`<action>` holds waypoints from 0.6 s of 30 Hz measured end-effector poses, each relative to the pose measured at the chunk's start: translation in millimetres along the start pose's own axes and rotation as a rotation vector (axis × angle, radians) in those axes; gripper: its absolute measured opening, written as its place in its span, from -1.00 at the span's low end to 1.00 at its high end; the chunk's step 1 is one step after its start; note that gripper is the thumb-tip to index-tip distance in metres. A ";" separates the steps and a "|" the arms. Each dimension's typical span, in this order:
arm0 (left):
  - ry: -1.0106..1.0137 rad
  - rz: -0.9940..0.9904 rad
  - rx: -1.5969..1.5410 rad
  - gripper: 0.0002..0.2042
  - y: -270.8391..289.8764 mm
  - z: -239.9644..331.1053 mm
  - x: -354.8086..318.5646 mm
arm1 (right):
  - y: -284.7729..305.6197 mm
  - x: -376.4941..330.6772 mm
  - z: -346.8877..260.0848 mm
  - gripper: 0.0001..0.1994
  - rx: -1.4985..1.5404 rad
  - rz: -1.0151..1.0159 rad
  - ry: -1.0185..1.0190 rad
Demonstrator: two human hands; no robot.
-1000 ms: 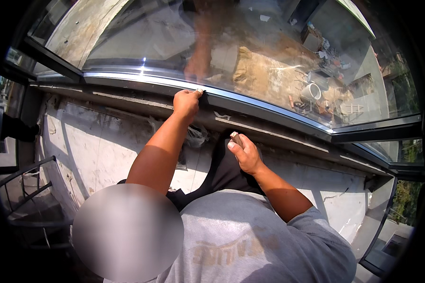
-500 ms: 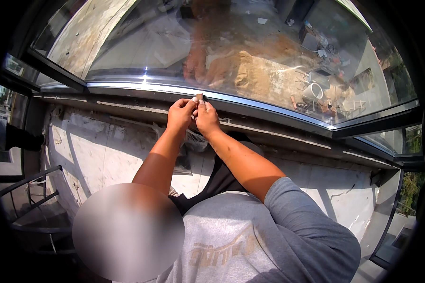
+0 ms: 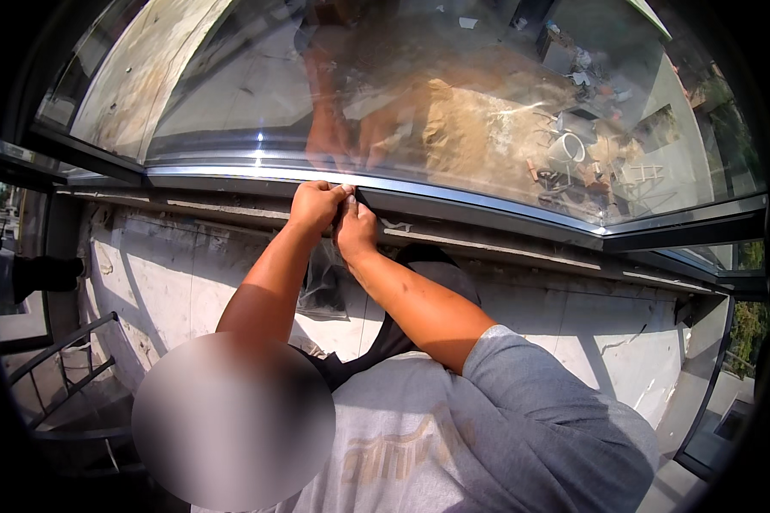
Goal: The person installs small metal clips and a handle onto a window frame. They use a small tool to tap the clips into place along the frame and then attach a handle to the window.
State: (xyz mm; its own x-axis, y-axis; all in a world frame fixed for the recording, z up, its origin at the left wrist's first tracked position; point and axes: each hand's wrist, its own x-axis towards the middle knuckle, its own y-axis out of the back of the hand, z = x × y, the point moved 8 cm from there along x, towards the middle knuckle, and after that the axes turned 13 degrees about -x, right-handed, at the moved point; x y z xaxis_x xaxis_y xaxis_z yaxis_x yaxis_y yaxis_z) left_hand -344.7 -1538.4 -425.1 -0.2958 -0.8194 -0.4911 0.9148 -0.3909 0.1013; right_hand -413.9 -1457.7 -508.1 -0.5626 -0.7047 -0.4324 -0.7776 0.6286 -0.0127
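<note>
Both of my hands meet at the lower edge of a large glass pane [image 3: 257, 103], beside its shiny metal window frame [image 3: 470, 194]. My left hand [image 3: 315, 205] is closed, thumb and forefinger pinched together against the dark side of the frame. Just right of it and slightly lower, my right hand [image 3: 356, 229] is closed too, its thumb pointing up at the left fingertips. Whatever the fingers pinch is hidden or too small to name. Reflections of my arms show in the glass.
Below the frame runs a narrow ledge [image 3: 522, 246] over a pale, stained surface [image 3: 167, 256]. A clear plastic bag [image 3: 323, 282] lies under my forearms. Dark curved metal bars [image 3: 64, 342] stand at left. Through the glass, a white bucket [image 3: 566, 148] and rubble are visible.
Both hands have shifted slightly left and a little down along the frame. The small brownish piece seen at the fingertips before is now out of sight.
</note>
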 end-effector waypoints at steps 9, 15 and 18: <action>0.078 -0.085 0.044 -0.72 -24.7 20.8 -5.6 | 14.4 -2.9 -9.8 -0.52 0.058 0.097 -0.164; 0.101 -0.019 -0.130 -0.72 -7.9 -1.9 -2.7 | 9.1 -32.0 -34.5 -0.55 0.109 -0.125 -0.314; 0.001 0.049 -0.155 -0.77 12.7 0.0 -2.7 | -7.7 -22.7 -45.3 -0.59 0.086 -0.204 -0.236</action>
State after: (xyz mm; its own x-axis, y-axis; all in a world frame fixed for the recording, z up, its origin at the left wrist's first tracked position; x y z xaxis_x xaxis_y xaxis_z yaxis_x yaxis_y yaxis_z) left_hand -332.3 -1541.2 -422.4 -0.2492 -0.8353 -0.4900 0.9597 -0.2808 -0.0094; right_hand -407.8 -1461.5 -457.3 -0.3088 -0.7295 -0.6103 -0.8353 0.5149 -0.1928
